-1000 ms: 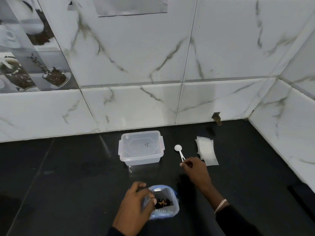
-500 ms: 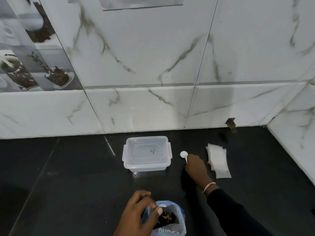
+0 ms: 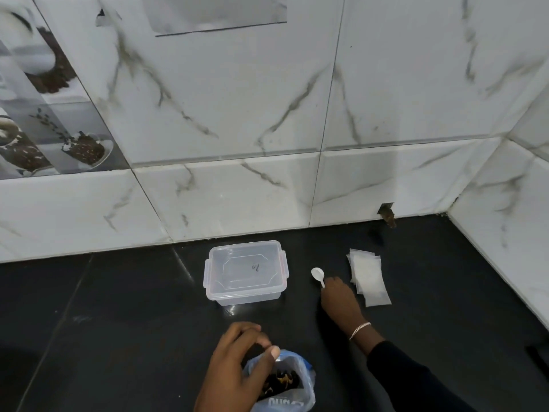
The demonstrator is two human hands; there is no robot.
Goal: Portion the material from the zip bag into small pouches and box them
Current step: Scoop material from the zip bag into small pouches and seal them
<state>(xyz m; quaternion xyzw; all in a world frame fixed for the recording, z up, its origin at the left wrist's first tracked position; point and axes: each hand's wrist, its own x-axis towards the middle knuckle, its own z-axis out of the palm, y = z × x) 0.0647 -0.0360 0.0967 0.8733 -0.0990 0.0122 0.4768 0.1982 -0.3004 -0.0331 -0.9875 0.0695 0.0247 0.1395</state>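
A clear zip bag (image 3: 292, 388) with dark material inside stands open at the bottom centre of the black counter. My left hand (image 3: 234, 367) pinches its rim and holds the mouth open. My right hand (image 3: 340, 298) reaches forward over the handle of a small white plastic spoon (image 3: 317, 274), with its fingers closed on the handle end. A stack of small translucent pouches (image 3: 368, 276) lies just right of that hand. A clear plastic box (image 3: 245, 272) with its snap lid on sits left of the spoon.
The black counter (image 3: 118, 322) ends at a white marble-tiled wall behind and on the right. A small brown fitting (image 3: 387, 215) sticks out at the wall's base behind the pouches.
My right hand has moved forward along the spoon and closed over its handle. My left hand keeps holding the bag open. The camera view shifted slightly.
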